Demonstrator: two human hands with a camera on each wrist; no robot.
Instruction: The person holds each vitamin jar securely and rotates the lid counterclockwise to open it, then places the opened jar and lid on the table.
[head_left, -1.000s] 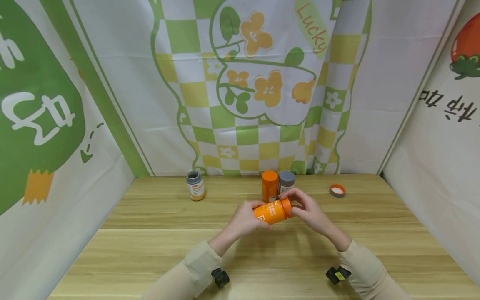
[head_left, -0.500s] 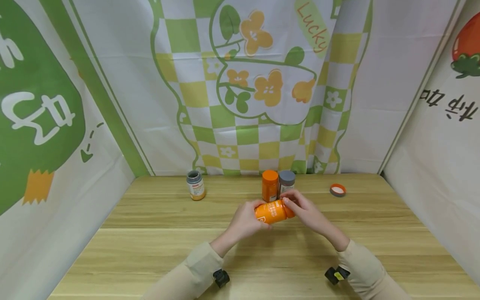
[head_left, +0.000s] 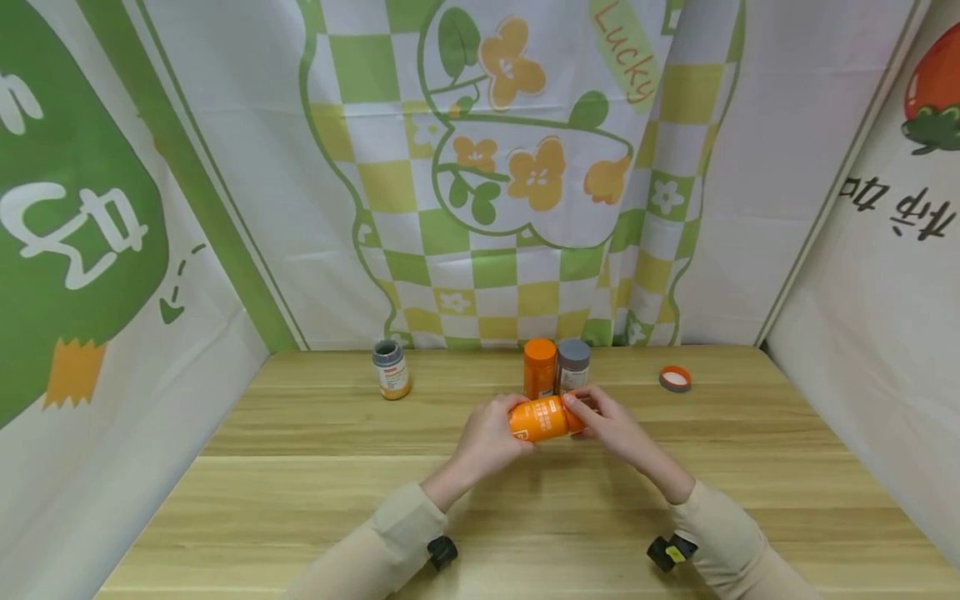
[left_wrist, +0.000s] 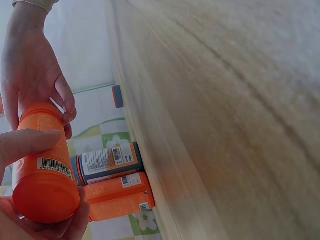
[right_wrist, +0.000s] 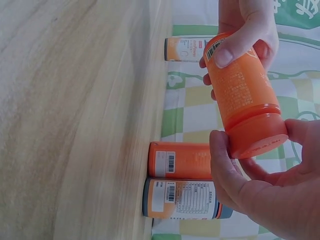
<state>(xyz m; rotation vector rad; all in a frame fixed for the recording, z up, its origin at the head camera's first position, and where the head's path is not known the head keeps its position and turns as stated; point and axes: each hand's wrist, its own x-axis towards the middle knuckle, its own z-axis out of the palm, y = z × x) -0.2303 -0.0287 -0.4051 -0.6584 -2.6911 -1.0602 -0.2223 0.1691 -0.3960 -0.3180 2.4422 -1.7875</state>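
An orange bottle (head_left: pixel 538 419) is held on its side above the table, its orange cap (right_wrist: pixel 257 136) toward the right. My left hand (head_left: pixel 491 437) grips the bottle's body near its base, thumb along the side in the left wrist view. With thumb and fingers, my right hand (head_left: pixel 611 425) pinches the cap, which still sits on the bottle. Just behind them stand a second orange bottle (head_left: pixel 539 367) and a grey-capped bottle (head_left: pixel 573 360), side by side and upright.
At the back left stands an uncapped grey-necked bottle (head_left: pixel 392 372). An orange and grey cap (head_left: pixel 675 379) lies at the back right, white inside up. Printed cloth (head_left: pixel 517 275) hangs along the table's (head_left: pixel 337 492) rear edge.
The right hand's fingers have shifted their hold around the cap. The bottle has risen slightly and levelled a little; the left hand keeps its grip.
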